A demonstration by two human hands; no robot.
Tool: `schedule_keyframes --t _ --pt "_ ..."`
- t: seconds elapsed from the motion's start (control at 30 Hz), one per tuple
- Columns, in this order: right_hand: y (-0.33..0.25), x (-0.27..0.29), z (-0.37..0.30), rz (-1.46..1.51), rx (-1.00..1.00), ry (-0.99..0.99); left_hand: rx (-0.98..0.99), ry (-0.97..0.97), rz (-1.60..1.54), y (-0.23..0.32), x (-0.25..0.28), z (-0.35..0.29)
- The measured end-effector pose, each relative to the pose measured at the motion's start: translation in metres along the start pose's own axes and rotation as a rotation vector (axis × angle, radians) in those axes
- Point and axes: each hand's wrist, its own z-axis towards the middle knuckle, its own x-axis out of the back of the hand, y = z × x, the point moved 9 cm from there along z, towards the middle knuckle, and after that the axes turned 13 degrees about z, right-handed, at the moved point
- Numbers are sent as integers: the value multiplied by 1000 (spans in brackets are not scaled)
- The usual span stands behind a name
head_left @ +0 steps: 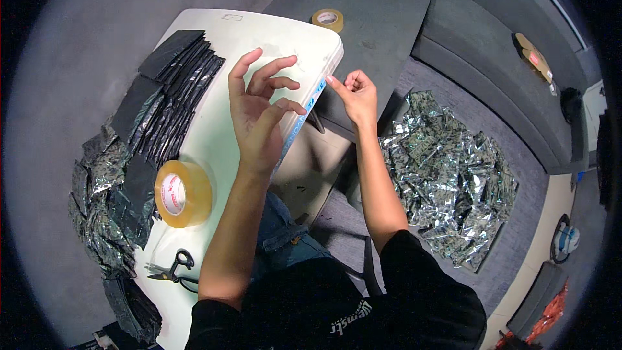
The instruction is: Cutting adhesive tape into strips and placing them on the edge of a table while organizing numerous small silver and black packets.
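Observation:
My left hand [262, 107] is raised over the near side of the white table [256, 32], its fingers spread and bent, nothing visible between them. A strip of tape with blue print [293, 133] runs along the table's right edge, partly hidden behind that hand. At the upper end of this strip, my right hand [358, 96] has its thumb out against the table edge, while its other fingers curl loosely apart from the thumb. Left of my left forearm, a large roll of clear yellowish tape [183, 194] lies on the table. Black-handled scissors [173, 271] rest below it.
Stacked black plastic packets [172, 100] and shiny dark packets [103, 201] line the table's left side. Another tape roll [328, 20] sits on the grey sofa [382, 6]. To the right, a heap of silvery packets [447, 181] covers the floor. A cardboard piece [534, 58] lies farther off.

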Motion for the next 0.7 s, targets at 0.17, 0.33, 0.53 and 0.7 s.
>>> schedule_keyframes --t 0.17,0.33,0.53,0.7 --pt "-20 2 -22 -9 22 63 77 -67 -145 -6 -4 -3" --pt "-68 -64 -48 437 -104 -178 135 -71 -279 -10 -3 -6" --pt "-51 -84 -54 756 -364 -281 178 -83 -246 -17 -4 -8" --pt "-39 -78 -58 770 -395 -333 166 -107 -145 -22 -4 -11"
